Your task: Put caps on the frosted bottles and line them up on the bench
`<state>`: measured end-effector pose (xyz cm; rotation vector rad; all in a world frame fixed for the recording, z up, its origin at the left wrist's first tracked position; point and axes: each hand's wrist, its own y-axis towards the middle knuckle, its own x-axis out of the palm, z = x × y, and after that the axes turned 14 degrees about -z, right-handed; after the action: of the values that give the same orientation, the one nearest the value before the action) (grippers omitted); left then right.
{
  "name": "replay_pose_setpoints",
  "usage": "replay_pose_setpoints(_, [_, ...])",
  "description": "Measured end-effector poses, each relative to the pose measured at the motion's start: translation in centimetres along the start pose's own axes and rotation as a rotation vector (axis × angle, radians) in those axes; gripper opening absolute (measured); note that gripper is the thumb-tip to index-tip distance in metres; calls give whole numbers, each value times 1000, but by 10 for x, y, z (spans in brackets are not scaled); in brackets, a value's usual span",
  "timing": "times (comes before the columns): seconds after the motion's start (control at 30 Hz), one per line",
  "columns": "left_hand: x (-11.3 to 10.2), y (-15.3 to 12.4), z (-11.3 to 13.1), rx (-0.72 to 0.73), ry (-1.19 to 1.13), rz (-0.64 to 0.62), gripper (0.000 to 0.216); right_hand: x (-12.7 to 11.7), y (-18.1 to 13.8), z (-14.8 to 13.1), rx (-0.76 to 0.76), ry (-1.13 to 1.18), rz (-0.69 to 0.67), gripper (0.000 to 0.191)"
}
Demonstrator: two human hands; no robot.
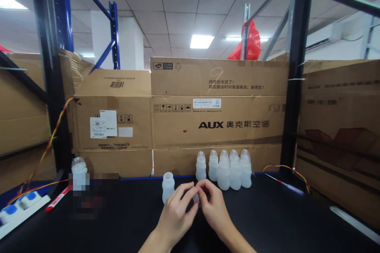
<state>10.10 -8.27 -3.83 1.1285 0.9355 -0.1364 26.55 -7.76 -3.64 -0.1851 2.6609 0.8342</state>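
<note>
Both hands, left hand (177,212) and right hand (214,207), pinch a tiny clear cap (196,197) together over the worktop (282,221), just beside the open bottle (168,186). That slippery cap could easily pop out and roll away.

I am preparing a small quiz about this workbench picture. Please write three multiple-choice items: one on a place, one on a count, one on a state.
1. Where does the uncapped bottle stand?
A. left of the capped group
B. behind the cartons
C. on the red marker

2. How many capped bottles stand together by the AUX carton?
A. two
B. five
C. nine

3. What are the two hands doing?
A. resting flat on the table
B. gripping the shelf post
C. pinching one small clear piece together

Answers: 1 A, it stands alone on the black table, left of the group. 2 B, five domed caps show. 3 C, the left hand and right hand meet on the small piece.
</note>
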Motion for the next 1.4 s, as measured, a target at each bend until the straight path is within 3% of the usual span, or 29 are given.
replay_pose_setpoints(0.13, [-2,-1,-4,-171,-9,5,17,-12,9,19,53,17,102,40])
replay_pose_setpoints(0.3, [-7,-1,-11,-370,37,-141,24,-39,11,34,92,-70,140,41])
replay_pose_setpoints(0.4, [-7,-1,-11,-472,61,-258,22,-39,8,29,77,-130,84,38])
replay_pose_setpoints(0.57, [-6,0,-9,-569,113,-408,11,-22,0,5,-18,-272,-64,18])
replay_pose_setpoints(0.7, [-8,-3,-6,-613,177,-466,9,-13,-5,-8,-59,-440,-174,24])
replay_pose_setpoints(0.97, [-22,-1,0,-556,252,-450,27,-11,-12,-14,-35,-611,-224,23])
replay_pose_setpoints(1.3, [-15,-12,-26,-330,365,-247,9,-4,-13,11,20,-679,-266,21])
replay_pose_setpoints(1.4, [-22,-12,-27,-281,382,-268,12,0,-13,12,33,-689,-277,22])
